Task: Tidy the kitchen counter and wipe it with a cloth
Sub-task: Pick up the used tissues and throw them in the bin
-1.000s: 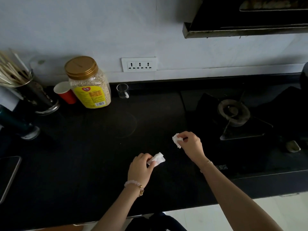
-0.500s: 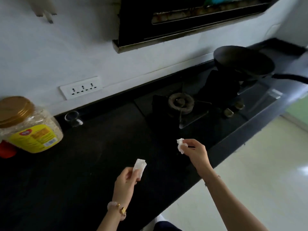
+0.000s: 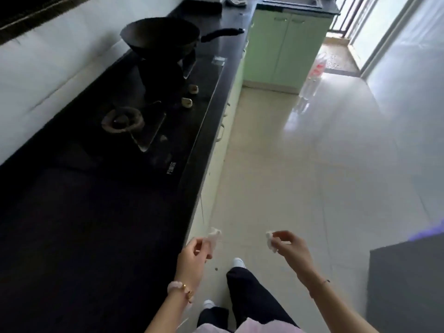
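Note:
My left hand (image 3: 193, 257) pinches a small white crumpled paper scrap (image 3: 214, 235) just off the front edge of the black counter (image 3: 84, 224). My right hand (image 3: 289, 246) pinches a second white paper scrap (image 3: 271, 240) over the pale tiled floor, about a forearm's length to the right of the left hand. Both hands are held at waist height, away from the counter top. The view is turned along the counter towards the room's far end.
A black wok (image 3: 161, 36) with a long handle sits on the far burner of the gas hob (image 3: 153, 121). Green cabinets (image 3: 286, 44) stand at the far end. A clear plastic bag (image 3: 319, 66) lies on the floor. A dark grey surface (image 3: 406, 287) is at lower right.
The view has swung right, from the counter to the floor and far cabinets. Both hands, each still holding its scrap, have moved off the counter top to over the floor.

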